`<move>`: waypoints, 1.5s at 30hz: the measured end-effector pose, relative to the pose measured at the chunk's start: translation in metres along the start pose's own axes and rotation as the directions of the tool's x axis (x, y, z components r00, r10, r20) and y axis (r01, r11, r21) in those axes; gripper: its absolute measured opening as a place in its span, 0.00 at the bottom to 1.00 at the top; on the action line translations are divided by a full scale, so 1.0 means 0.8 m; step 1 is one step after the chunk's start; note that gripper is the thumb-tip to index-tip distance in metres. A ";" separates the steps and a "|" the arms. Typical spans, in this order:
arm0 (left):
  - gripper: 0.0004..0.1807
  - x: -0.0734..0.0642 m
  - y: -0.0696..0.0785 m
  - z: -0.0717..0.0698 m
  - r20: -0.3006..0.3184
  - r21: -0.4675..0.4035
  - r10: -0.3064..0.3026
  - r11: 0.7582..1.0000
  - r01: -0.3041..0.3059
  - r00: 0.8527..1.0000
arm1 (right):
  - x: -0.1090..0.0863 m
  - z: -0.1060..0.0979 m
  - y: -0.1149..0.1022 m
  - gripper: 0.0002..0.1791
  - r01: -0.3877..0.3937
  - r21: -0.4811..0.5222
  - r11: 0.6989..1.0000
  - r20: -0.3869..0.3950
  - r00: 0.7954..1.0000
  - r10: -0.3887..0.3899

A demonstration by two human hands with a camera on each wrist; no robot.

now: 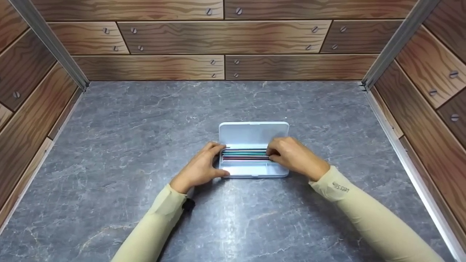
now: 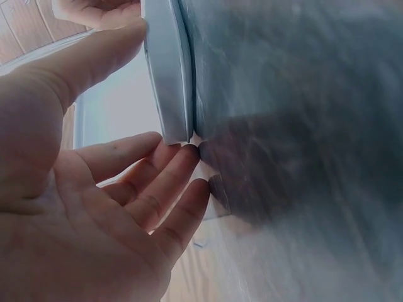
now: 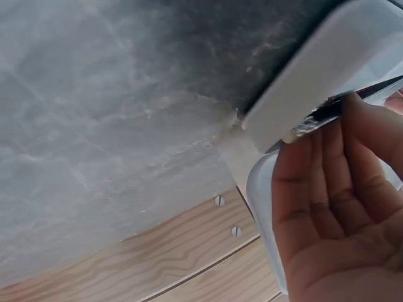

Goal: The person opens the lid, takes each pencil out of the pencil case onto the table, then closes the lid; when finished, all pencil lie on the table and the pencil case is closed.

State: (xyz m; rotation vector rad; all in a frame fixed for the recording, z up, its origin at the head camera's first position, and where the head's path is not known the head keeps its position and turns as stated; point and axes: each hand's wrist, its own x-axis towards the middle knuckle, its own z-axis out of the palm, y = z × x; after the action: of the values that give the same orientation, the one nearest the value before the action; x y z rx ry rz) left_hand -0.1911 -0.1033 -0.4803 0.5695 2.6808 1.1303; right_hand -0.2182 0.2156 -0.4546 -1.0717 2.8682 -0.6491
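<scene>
While its lid point(image 1: 255, 134) stands raised along the far edge, a shallow white case point(image 1: 242, 171) lies on a grey, marble-patterned tabletop point(image 1: 145, 163). Inside the case, slim coloured sticks point(image 1: 245, 153), among them green and dark red ones, lie side by side along its length, behind a pale section at its near side.

At the left end of the case is a person's left hand point(image 1: 200, 165), thumb and fingers spread wide: the thumb touches the case's near left corner, and the fingers meet its left end farther back. The right hand point(image 1: 296, 156) reaches into the right end of the case, its fingers bent, thumb and fingertips pinching the sticks near their right ends; how many it grips cannot be told.

Two pale yellow sleeves point(image 1: 153, 218) come in from the near side of the case, with a black band point(image 1: 188, 205) beside the left cuff. Well beyond the case stands a wood-plank-patterned wall point(image 1: 182, 36).
</scene>
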 end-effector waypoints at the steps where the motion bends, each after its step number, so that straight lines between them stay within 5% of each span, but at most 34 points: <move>1: 0.49 0.000 0.000 0.000 0.002 -0.002 0.004 1.000 -0.004 1.000 | -0.003 -0.001 0.000 0.04 -0.001 0.008 1.000 -0.004 1.000 0.001; 10: 0.48 0.009 -0.030 0.013 -0.036 0.035 0.082 0.996 -0.081 0.996 | -0.043 -0.021 -0.008 0.05 -0.048 0.036 0.998 -0.103 0.993 0.052; 13: 0.48 0.004 -0.021 0.008 -0.020 0.018 0.052 0.998 -0.052 0.998 | -0.060 -0.028 -0.009 0.06 -0.129 0.093 0.987 -0.159 0.977 0.143; 16: 0.49 0.001 -0.008 0.001 0.000 0.006 0.014 1.000 -0.014 1.000 | -0.076 -0.035 -0.009 0.08 -0.254 0.199 0.947 -0.236 0.925 0.298; 19: 0.50 -0.002 0.001 -0.003 0.016 0.004 -0.014 1.000 0.014 1.000 | -0.088 -0.041 -0.009 0.08 -0.357 0.279 0.891 -0.328 0.837 0.438; 22: 0.50 -0.003 0.002 -0.004 0.014 0.011 -0.024 1.000 0.024 1.000 | -0.096 -0.041 -0.008 0.08 -0.444 0.281 0.851 -0.396 0.754 0.524; 24: 0.50 -0.004 0.002 -0.004 0.011 0.010 -0.027 1.000 0.027 1.000 | -0.101 -0.037 -0.007 0.08 -0.500 0.256 0.827 -0.397 0.726 0.561; 31: 0.50 -0.003 0.005 -0.002 0.027 0.006 -0.022 1.000 0.022 0.999 | -0.110 -0.008 -0.013 0.09 -0.619 0.213 0.756 -0.259 0.710 0.655; 40: 0.50 -0.002 0.006 -0.002 0.025 0.011 -0.008 1.000 0.007 1.000 | -0.110 0.006 -0.021 0.04 -0.655 0.181 0.734 -0.201 0.706 0.679; 45: 0.51 -0.004 0.005 -0.002 0.026 0.013 -0.019 1.000 0.018 0.999 | -0.108 0.009 -0.023 0.05 -0.687 0.190 0.702 -0.159 0.684 0.712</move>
State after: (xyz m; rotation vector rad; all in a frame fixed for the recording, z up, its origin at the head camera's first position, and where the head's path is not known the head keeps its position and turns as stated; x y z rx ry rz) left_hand -0.1878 -0.1034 -0.4763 0.5563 2.6676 1.0938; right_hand -0.1396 0.2547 -0.4659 0.1873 3.0061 -0.8725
